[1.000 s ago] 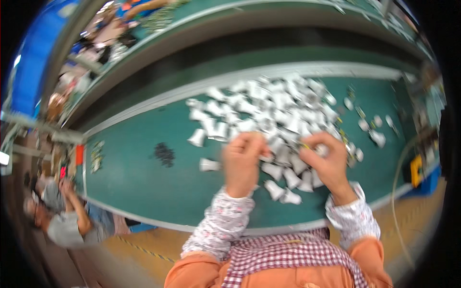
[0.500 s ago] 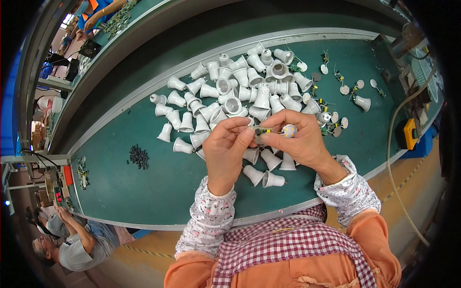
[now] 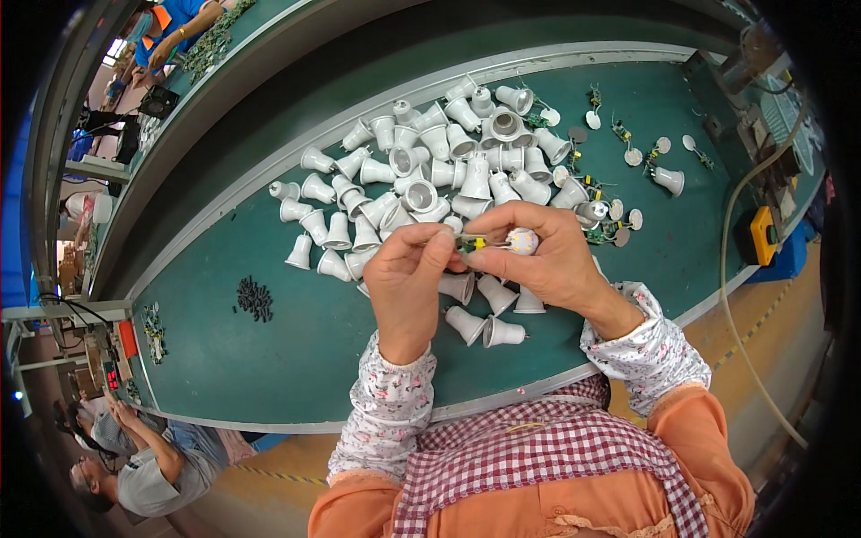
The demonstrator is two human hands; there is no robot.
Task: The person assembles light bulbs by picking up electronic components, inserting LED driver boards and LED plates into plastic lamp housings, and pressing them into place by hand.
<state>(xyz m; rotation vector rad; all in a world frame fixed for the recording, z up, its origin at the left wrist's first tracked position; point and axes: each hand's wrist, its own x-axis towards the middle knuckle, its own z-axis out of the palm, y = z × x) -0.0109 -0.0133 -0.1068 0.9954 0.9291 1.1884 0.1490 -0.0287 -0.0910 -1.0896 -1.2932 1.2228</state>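
Note:
Between my two hands is a small green circuit board [image 3: 468, 243] with a yellow part on it, wired to a round white LED disc [image 3: 522, 240]. My left hand [image 3: 408, 278] pinches the board's left end between thumb and forefinger. The fingers of my right hand [image 3: 538, 247] close on the same board near the disc. Just beyond and below my hands lie many white cup-shaped lamp housings [image 3: 421, 195], some upright, some tipped over. The fingertips hide part of the board.
A pile of small black pieces [image 3: 255, 299] lies on the green table [image 3: 296, 368] at the left. More boards with discs [image 3: 633, 154] lie at the right, near a yellow switch box [image 3: 763, 235] and a hanging hose [image 3: 728, 296]. Other people sit at the left.
My left fingers have closed in on the board's left end, where thin wires showed before. The view has shifted slightly, and both hands still hold the board.

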